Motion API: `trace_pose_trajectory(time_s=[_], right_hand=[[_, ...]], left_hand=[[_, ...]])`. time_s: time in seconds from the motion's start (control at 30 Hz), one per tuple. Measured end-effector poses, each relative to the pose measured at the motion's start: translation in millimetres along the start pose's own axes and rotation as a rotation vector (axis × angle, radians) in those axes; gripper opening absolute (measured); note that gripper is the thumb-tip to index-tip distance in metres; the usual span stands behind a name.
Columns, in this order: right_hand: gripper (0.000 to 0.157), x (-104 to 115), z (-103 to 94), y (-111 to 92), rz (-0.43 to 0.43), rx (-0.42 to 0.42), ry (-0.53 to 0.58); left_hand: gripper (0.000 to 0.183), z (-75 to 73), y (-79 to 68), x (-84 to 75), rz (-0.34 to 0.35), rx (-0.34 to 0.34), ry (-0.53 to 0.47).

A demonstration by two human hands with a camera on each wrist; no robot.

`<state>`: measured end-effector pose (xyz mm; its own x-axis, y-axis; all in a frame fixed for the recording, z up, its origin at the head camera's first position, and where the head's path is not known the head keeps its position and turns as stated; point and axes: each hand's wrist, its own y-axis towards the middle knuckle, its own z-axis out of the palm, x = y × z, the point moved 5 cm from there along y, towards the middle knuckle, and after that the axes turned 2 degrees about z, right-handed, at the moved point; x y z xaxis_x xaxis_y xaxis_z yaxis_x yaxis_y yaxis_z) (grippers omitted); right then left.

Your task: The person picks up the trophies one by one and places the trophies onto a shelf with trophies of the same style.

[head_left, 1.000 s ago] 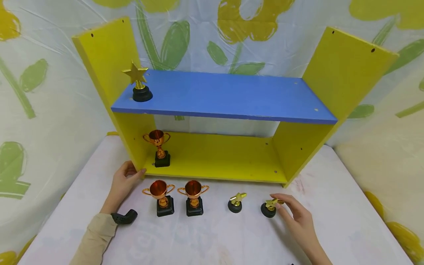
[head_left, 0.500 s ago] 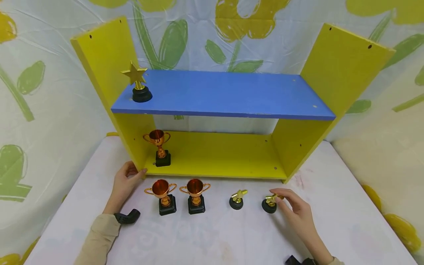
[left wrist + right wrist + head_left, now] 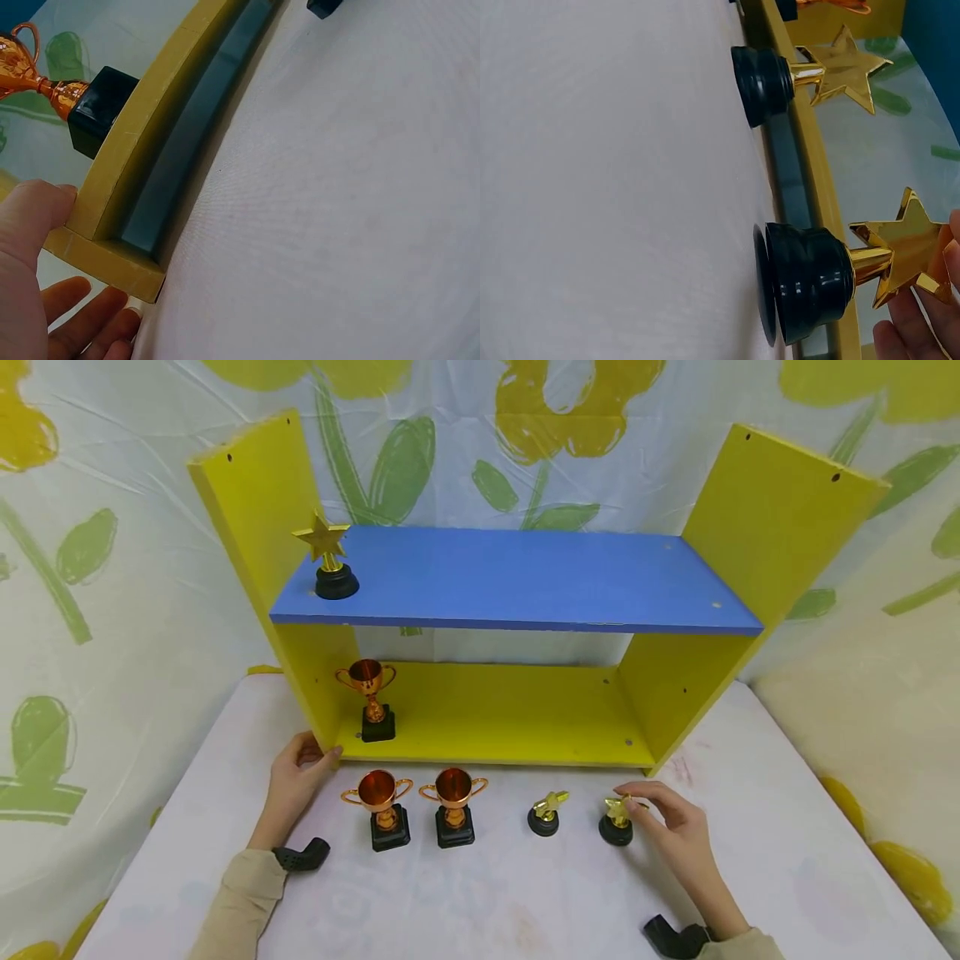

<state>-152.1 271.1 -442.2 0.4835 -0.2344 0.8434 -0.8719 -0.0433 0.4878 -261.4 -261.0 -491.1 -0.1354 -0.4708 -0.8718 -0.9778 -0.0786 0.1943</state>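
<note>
A small gold star trophy with a round black base (image 3: 616,832) is pinched at its star between the thumb and fingers of the right hand (image 3: 675,835), which is nearly closed around it. This trophy is held upright at the right end of a near row, at the pale surface (image 3: 480,902); whether its base is touching cannot be told. A matching gold star trophy (image 3: 543,821) is placed upright just to its left, untouched. Farther left, two copper-coloured two-handled cups on square black bases (image 3: 390,828) (image 3: 454,827) are stood side by side.

The near left corner of a yellow wooden shelf unit (image 3: 487,710) is gripped by the left hand (image 3: 296,777), with the thumb laid on the corner and the partly bent fingers spread around the outer side. A third copper-coloured cup (image 3: 378,724) is set at the left end of the yellow lower board, and a third gold star trophy (image 3: 336,581) is set above it, at the left end of the blue board (image 3: 510,572). Beige sleeves (image 3: 243,902) and black wrist devices (image 3: 303,855) are worn on both arms. The far side is covered by a pale cloth printed with yellow flowers (image 3: 450,410).
</note>
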Motion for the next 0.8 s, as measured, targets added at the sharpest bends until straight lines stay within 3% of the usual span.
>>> trace_pose_trajectory(time_s=[0.17,0.57,0.8], right_hand=[[0.028,-4,-0.8,-2,-0.076,0.015,0.101],[0.030,-2,-0.6,-9,-0.164,0.018,0.170],[0.029,-5,10.2,-11,-0.153,-0.007,0.158]], left_hand=[[0.056,1.6,-0.4,5.1,-0.003,0.003,0.010],[0.061,5.0,-1.6,-0.7,-0.014,-0.019,0.005],[0.059,-1.8,1.1,3.5,-0.008,-0.028,0.048]])
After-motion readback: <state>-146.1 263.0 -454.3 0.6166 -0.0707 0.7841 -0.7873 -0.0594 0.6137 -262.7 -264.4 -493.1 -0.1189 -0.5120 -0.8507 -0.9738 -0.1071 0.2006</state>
